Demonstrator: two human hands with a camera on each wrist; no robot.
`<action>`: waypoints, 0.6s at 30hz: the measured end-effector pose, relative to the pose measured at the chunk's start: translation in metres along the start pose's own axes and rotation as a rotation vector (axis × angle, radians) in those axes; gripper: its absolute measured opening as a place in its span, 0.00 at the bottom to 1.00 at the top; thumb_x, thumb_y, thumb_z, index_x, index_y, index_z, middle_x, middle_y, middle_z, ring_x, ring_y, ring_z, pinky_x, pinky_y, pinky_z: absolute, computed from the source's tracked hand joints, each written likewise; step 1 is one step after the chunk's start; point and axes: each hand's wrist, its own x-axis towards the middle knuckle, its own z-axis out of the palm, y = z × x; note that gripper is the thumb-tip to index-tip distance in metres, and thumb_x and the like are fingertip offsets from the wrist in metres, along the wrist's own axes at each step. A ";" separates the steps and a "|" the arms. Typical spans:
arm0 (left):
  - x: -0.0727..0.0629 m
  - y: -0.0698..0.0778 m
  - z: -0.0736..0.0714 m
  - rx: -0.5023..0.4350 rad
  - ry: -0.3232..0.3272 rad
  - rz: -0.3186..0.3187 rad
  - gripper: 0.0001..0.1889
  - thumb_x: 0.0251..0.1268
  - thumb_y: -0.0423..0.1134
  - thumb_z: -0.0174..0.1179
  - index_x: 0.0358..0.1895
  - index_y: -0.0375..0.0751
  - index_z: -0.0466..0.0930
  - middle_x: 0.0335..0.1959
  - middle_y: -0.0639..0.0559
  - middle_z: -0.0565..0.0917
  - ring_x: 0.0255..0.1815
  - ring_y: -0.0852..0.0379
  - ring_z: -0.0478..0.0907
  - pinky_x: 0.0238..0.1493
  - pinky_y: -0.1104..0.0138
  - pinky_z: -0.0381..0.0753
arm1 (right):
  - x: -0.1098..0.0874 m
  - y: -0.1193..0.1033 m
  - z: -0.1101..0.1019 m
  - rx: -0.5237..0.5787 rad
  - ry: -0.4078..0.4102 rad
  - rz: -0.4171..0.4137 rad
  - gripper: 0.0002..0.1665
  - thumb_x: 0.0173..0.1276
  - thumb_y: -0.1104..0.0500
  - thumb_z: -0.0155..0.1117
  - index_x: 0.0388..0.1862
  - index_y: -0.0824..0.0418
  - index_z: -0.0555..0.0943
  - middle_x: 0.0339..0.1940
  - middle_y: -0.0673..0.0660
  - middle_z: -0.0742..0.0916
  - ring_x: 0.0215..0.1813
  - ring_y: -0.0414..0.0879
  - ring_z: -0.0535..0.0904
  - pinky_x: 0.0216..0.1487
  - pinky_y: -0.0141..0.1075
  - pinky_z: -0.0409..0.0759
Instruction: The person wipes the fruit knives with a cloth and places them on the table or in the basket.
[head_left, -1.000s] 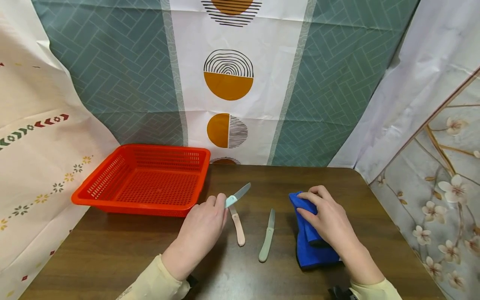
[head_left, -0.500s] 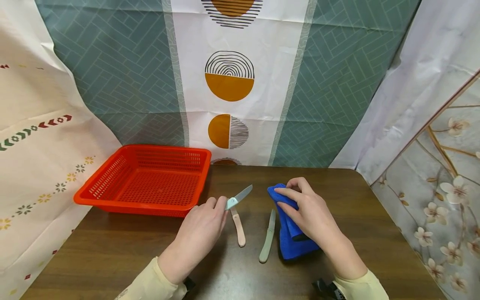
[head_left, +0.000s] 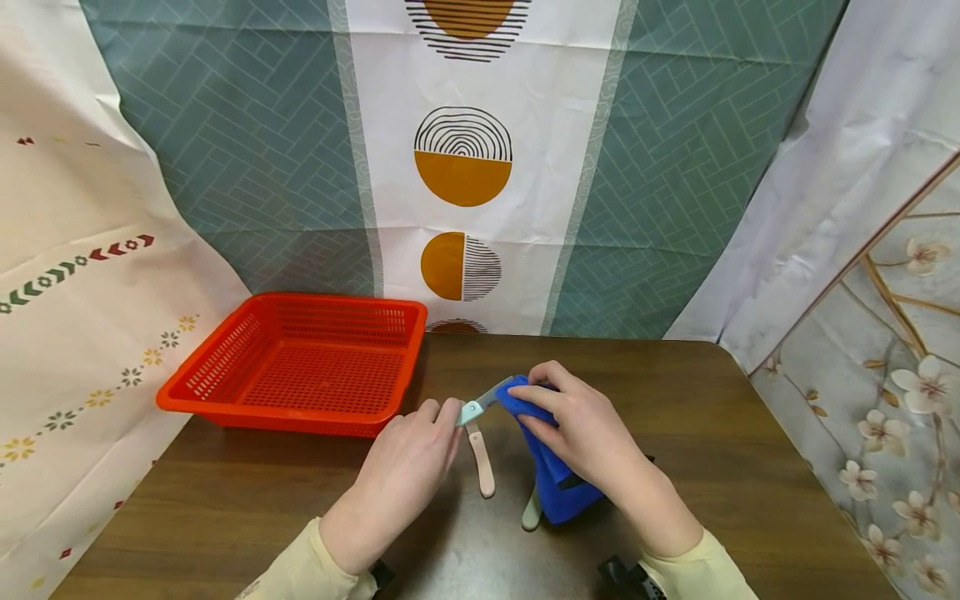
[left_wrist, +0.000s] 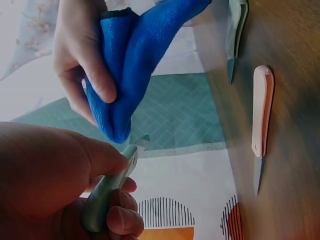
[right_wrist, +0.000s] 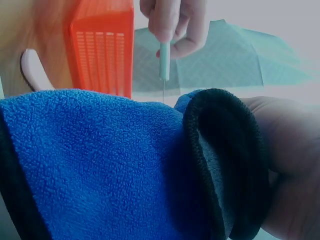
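Note:
My left hand (head_left: 415, 450) grips a small folding knife (head_left: 471, 412) by its pale mint handle, with the blade pointing up and to the right. The fingers wrap that handle in the left wrist view. A folded blue cloth (head_left: 551, 475) with dark edging is pinched between the thumb and fingers of my right hand (head_left: 585, 421). Its top fold overlaps the tip of the blade in the head view. Below, a knife with a pink handle (head_left: 482, 462) lies on the table. Another knife, with a green handle (head_left: 532, 511), is mostly hidden behind the hanging cloth.
A red plastic basket (head_left: 168, 392) with perforated sides stands at the back left of the brown wooden table (head_left: 247, 508). Patterned curtains (head_left: 637, 167) hang behind the table and along both sides.
My right hand has carried the blue cloth leftward to the blade, and the cloth now covers most of the green-handled knife. My left hand has stayed nearly still with its knife.

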 end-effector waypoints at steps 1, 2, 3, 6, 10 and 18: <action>0.000 0.000 0.000 0.000 -0.002 0.001 0.17 0.67 0.35 0.78 0.42 0.39 0.74 0.24 0.52 0.70 0.16 0.54 0.67 0.20 0.67 0.67 | 0.001 -0.001 0.001 -0.002 0.001 -0.009 0.22 0.67 0.60 0.85 0.60 0.53 0.92 0.58 0.53 0.84 0.51 0.47 0.86 0.50 0.44 0.89; 0.000 0.001 -0.001 0.000 -0.006 0.000 0.17 0.67 0.35 0.78 0.42 0.39 0.74 0.24 0.52 0.70 0.16 0.55 0.67 0.20 0.67 0.67 | 0.001 -0.003 0.002 -0.005 0.003 -0.016 0.22 0.67 0.60 0.85 0.59 0.53 0.92 0.58 0.54 0.84 0.51 0.47 0.86 0.49 0.44 0.89; 0.000 0.001 -0.001 0.001 -0.012 0.000 0.17 0.67 0.35 0.77 0.42 0.39 0.74 0.24 0.52 0.71 0.16 0.55 0.67 0.20 0.67 0.66 | 0.002 -0.005 0.003 -0.010 0.004 -0.023 0.22 0.67 0.59 0.85 0.59 0.53 0.92 0.57 0.54 0.84 0.51 0.47 0.86 0.49 0.44 0.89; 0.000 0.002 -0.002 0.006 -0.017 0.002 0.17 0.68 0.35 0.78 0.42 0.39 0.74 0.24 0.52 0.70 0.16 0.56 0.66 0.21 0.68 0.65 | 0.003 -0.008 0.004 -0.032 0.008 -0.033 0.22 0.67 0.59 0.86 0.59 0.53 0.92 0.57 0.55 0.83 0.50 0.49 0.87 0.48 0.44 0.89; 0.000 0.003 -0.003 0.010 -0.013 0.006 0.17 0.68 0.36 0.77 0.42 0.39 0.74 0.24 0.52 0.69 0.16 0.56 0.65 0.21 0.68 0.64 | 0.003 -0.012 0.004 -0.060 0.011 -0.031 0.23 0.66 0.58 0.87 0.60 0.52 0.92 0.57 0.56 0.83 0.47 0.51 0.86 0.47 0.46 0.89; -0.001 0.004 -0.005 0.011 0.001 0.018 0.16 0.68 0.35 0.77 0.42 0.39 0.74 0.24 0.52 0.70 0.16 0.54 0.66 0.22 0.67 0.63 | 0.004 -0.016 0.008 -0.084 -0.006 -0.040 0.23 0.65 0.57 0.87 0.59 0.51 0.92 0.57 0.56 0.83 0.44 0.52 0.86 0.46 0.48 0.88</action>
